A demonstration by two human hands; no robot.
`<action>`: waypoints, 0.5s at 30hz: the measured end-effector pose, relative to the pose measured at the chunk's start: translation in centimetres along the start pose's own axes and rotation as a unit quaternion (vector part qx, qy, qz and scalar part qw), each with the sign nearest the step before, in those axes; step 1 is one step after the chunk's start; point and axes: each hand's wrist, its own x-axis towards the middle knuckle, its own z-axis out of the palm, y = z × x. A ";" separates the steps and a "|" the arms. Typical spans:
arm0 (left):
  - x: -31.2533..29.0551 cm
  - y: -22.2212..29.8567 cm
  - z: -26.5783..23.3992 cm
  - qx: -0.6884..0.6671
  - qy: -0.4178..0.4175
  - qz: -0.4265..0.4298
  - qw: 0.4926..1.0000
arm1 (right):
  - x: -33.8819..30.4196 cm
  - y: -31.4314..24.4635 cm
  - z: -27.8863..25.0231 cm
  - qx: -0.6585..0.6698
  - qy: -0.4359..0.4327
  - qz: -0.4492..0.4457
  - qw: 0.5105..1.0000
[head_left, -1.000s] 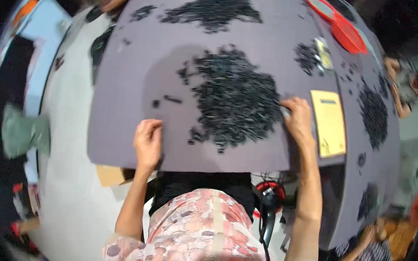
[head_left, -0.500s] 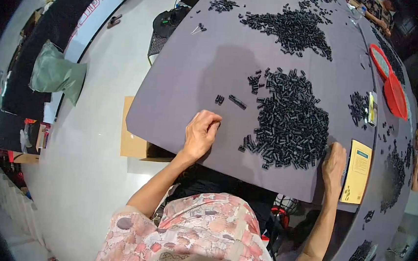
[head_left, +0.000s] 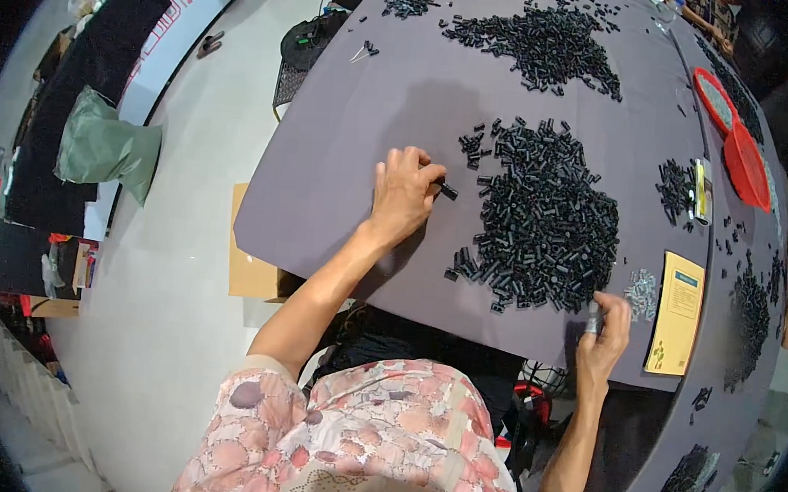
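My left hand [head_left: 404, 193] reaches over the table, palm down, with its fingers bent and closed at the near end of a longer black tube [head_left: 449, 191]. The small black pieces beside that tube are hidden under the hand. To its right spreads a large heap of short black cylinders [head_left: 549, 221]. My right hand [head_left: 604, 335] is at the heap's near right corner, fingers curled together; a grey band [head_left: 593, 319] wraps one digit. Whatever lies between those fingertips is too small to make out. Just beyond this hand is a small pile of clear pieces [head_left: 641, 295].
A yellow booklet [head_left: 676, 314] lies right of my right hand. Further heaps of black pieces [head_left: 549, 45] are at the far side. Red baskets [head_left: 747, 167] stand at the far right. A cardboard box [head_left: 251, 244] is below the left table edge. Other people sit around.
My left hand has moved forward onto the black tube and small pieces. My right hand has shifted left and nearer, uncovering the clear pieces. The view has shifted slightly.
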 end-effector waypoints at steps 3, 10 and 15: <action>0.2 -0.5 0.1 0.011 -0.039 0.017 0.999 | -1.2 -0.6 0.6 0.031 -0.004 0.001 1.000; 0.5 0.3 0.0 -0.104 -0.031 -0.036 0.993 | -2.4 -1.2 2.5 0.071 0.019 0.014 0.997; -0.5 1.0 0.0 -0.432 -0.058 -0.223 0.872 | -3.2 -0.9 3.1 0.074 0.018 0.031 0.997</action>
